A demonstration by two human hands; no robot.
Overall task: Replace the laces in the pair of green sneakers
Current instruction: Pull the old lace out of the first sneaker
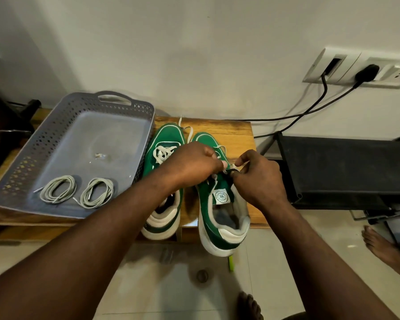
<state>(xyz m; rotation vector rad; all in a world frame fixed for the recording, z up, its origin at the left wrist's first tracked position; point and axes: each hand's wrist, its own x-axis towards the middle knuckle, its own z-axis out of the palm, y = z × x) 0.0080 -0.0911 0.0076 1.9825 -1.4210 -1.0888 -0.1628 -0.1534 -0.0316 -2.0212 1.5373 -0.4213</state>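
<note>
Two green sneakers with white soles stand side by side on a wooden bench (238,130), toes toward the wall. The left sneaker (164,144) has its white lace threaded. Over the right sneaker (217,218) both hands work at the eyelets. My left hand (194,162) pinches the white lace (214,179) near the tongue. My right hand (256,174) pinches the right eyelet edge and lace there. Loose lace ends (186,130) trail past the toes. Two coiled grey laces (58,189) (97,192) lie in a grey tray (56,125).
The grey perforated tray sits on the bench's left half. A black rack (337,167) stands right of the bench. Black cables (310,112) run from a wall socket (365,70). Bare feet (388,250) rest on the tiled floor at the right.
</note>
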